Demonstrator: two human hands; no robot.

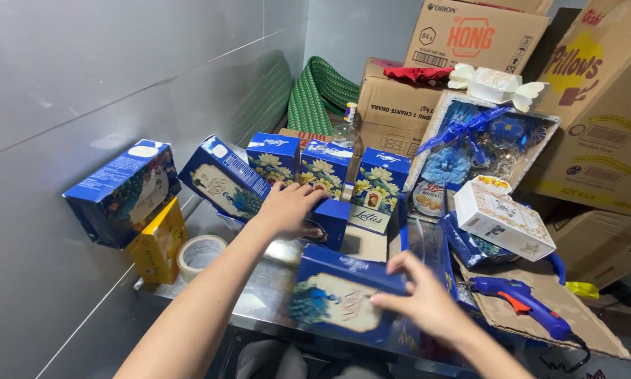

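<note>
right hand (421,298) grips blue peacock box (343,295); left hand (287,207) on upright box (322,221).

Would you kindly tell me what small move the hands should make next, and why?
Probably lift the peacock box toward the standing row: the right hand already pinches its edge, while the left hand steadies a blue box there.

What my hands and the edges are hiding

My left hand (287,207) is covering part of a blue box (327,223), so I am not seeing whether my fingers are gripping it. The peacock box (340,295) under my right hand (421,298) is blurring with motion. The glue gun's (522,300) cord is running off the bottom edge.
</note>
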